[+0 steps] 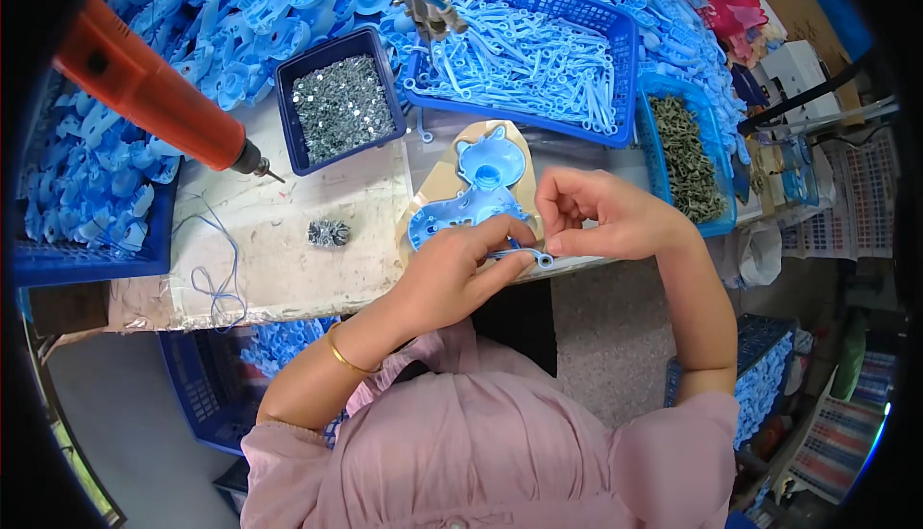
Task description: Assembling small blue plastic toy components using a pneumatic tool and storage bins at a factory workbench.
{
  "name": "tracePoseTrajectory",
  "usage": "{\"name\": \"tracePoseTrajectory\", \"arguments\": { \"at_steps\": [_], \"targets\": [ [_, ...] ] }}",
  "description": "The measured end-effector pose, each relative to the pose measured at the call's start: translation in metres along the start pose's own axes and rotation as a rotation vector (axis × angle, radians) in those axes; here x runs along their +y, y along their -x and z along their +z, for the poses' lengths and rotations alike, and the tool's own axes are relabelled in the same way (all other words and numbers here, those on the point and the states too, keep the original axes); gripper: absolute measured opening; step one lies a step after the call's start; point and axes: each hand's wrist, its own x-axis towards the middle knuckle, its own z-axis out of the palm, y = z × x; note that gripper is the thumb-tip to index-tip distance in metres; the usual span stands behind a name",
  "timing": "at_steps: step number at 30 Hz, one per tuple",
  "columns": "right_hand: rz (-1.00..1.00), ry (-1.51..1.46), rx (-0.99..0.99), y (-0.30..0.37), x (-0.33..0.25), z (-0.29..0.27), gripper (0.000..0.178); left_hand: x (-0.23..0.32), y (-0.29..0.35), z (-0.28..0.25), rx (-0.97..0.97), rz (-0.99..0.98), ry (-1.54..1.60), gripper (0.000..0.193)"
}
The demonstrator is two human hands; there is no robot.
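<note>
Pale, scuffed boards make up the table [375, 221] in front of you, and piles of blue plastic parts [269, 10] crowd its far side. Your left hand [461, 270] pinches a slim blue rod [535, 255] between thumb and forefinger, and the rod's ringed end sticks out toward your right hand. That rod sits at the near edge of the toy shell [466, 212], just to its right. Your right hand [601, 217] is to the right of the shell, with its fingers curled and the thumb close to the forefinger; you cannot tell from this view whether anything small is caught between them. Whether your left fingers touch the shell is hidden too.

The shell itself lies open side up on a beige holder [437, 178]. To the left of the shell is a little heap of metal bits [329, 232], and farther left a loose blue string [234, 250]. Beyond the shell and to its left you have a dark blue tray [354, 151] of small metal pieces, with an orange screwdriver [159, 92] hanging tilted farther left. Straight beyond the shell stands a blue basket [625, 68] full of similar rods. To the right of the shell, a lighter blue basket [718, 225] holds dull grey-green pieces.
</note>
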Motion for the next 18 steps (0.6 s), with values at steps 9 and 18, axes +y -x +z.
{"name": "tracePoseTrajectory", "arguments": {
  "at_steps": [9,18],
  "targets": [
    [-0.084,-0.009,0.379,-0.020,0.015,0.044,0.025,-0.031,0.009,-0.008,0.371,0.285,-0.316,0.023],
    [0.005,-0.122,0.453,-0.041,0.052,0.040,0.024,-0.053,0.019,-0.027,0.527,0.248,-0.630,0.046]
  ]
}}
